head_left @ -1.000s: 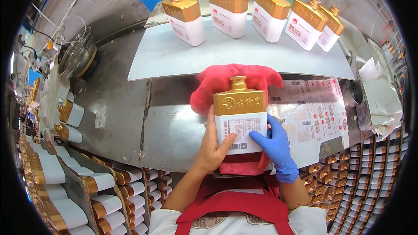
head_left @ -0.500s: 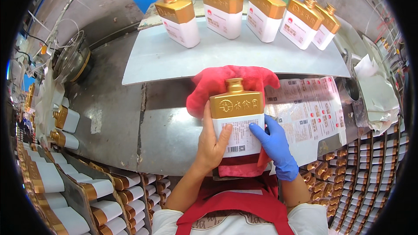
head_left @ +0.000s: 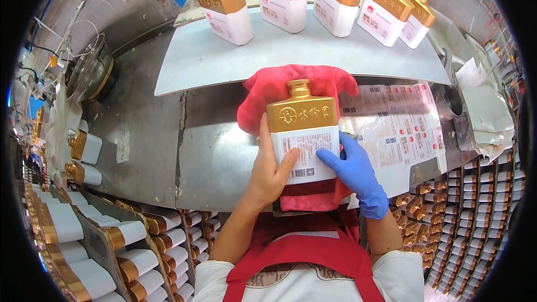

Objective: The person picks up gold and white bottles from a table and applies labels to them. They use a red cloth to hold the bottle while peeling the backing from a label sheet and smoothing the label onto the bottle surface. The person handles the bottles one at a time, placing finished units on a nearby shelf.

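A flat white bottle (head_left: 302, 141) with a gold shoulder and neck is held in front of me, its printed label facing up. Bare, my left hand (head_left: 269, 170) grips its left side, thumb lying on the label. On the right side my right hand (head_left: 358, 170), in a blue glove, holds it with the thumb pressed near the label's edge. Fingers of both hands behind the bottle are hidden. Beneath and behind it a red cloth (head_left: 258, 103) is bunched on the metal table. A sheet of printed labels (head_left: 391, 126) lies right of the cloth.
Several similar bottles (head_left: 279, 1) stand on a pale board (head_left: 207, 70) at the far side. Racks of bottles (head_left: 140, 263) fill the lower left, and more stacked bottles (head_left: 470, 212) the lower right. Two bottles (head_left: 86, 146) lie at the table's left edge.
Both hands still hold the bottle in nearly the same grip. The whole scene, bottle included, sits a little higher in the picture, as the view has tilted down.
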A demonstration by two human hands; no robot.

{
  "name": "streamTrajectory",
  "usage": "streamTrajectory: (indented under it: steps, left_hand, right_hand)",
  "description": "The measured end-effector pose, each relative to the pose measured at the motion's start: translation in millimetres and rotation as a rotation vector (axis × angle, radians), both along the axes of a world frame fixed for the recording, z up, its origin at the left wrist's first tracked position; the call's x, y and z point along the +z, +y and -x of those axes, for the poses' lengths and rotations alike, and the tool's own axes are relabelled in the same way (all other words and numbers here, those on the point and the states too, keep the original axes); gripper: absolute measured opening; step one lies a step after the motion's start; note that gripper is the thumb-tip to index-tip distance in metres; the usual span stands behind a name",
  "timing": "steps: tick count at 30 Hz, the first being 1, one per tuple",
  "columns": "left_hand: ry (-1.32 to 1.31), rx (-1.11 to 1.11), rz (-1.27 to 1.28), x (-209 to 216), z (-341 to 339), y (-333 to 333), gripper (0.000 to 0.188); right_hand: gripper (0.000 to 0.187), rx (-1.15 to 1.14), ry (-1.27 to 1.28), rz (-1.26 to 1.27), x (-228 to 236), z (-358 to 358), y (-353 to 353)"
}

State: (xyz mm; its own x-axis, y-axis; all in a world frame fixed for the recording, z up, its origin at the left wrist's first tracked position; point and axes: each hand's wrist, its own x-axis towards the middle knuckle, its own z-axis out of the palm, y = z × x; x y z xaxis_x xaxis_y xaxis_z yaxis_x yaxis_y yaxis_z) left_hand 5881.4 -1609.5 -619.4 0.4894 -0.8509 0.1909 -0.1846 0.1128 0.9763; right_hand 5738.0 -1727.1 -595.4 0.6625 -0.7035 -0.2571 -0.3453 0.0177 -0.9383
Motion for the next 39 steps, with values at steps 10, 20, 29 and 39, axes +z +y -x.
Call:
streamTrajectory:
  steps: [10, 20, 29, 39]
  left_hand:
    - [-0.010, -0.017, 0.056, -10.3, -3.0, 1.2, 0.072]
    - [-0.045, 0.028, -0.003, -3.6, -0.5, -0.1, 0.069]
    - [-0.030, 0.006, 0.019, -1.9, -1.1, 0.8, 0.069]
    - [-0.004, 0.005, -0.009, -1.9, -0.6, 2.3, 0.065]
  right_hand:
    - [0.055, 0.008, 0.006, 0.022, -1.5, 3.3, 0.7]
    - [0.053, -0.013, -0.043, -0.026, -6.9, 2.1, 2.4]
    - [0.052, -0.022, -0.066, -0.038, -8.4, 1.6, 2.3]
    - [0.050, -0.023, -0.051, -0.050, -9.0, 1.5, -1.9]
